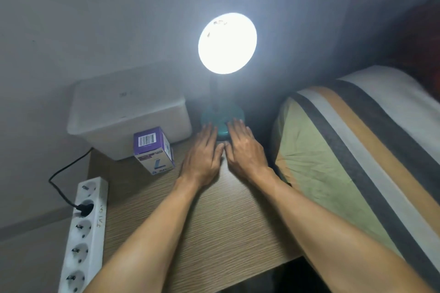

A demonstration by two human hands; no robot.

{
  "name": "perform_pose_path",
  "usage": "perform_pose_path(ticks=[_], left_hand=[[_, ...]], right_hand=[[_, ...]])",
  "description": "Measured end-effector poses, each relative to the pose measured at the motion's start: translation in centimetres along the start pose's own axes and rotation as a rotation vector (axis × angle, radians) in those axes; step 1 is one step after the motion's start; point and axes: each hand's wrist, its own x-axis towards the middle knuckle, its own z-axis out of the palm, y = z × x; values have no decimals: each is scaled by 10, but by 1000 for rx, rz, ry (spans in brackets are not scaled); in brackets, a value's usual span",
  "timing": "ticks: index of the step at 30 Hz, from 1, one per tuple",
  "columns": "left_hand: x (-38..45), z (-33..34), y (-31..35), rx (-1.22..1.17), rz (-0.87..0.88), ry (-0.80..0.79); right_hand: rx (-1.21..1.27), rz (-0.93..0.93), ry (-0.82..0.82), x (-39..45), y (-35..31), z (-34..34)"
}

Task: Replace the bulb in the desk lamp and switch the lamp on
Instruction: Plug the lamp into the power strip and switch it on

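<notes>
The desk lamp stands at the back of the wooden table, its bulb (227,43) glowing bright white on a dark stem above a teal round base (222,118). My left hand (204,154) lies flat with straight fingers reaching the base's left front edge. My right hand (245,150) lies flat too, its fingertips resting on the base's right front. The thumbs nearly meet on the table between them. A purple and white bulb box (153,150) stands upright left of my left hand.
A white plastic bin (128,114) sits at the back left against the wall. A white power strip (83,231) with a black plug and cord lies off the wooden table's (214,233) left edge. A striped pillow (357,150) on a bed borders the right side.
</notes>
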Motion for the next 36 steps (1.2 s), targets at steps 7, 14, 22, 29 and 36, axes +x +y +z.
perform_pose_path(ticks=[7,14,22,29,36], left_hand=[[1,2,-3,1,12,13],[1,3,-3,-9,19,28],[1,3,-4,-27,22,37],[0,2,-2,-33,21,41],[0,3,-2,-25,19,49]], right_hand=[[-2,-3,15,0,-1,-1],[-7,3,30,1,-2,-1],[-18,22,77,4,-1,-1],[-92,22,103,9,-2,-2],[-106,40,83,11,-2,1]])
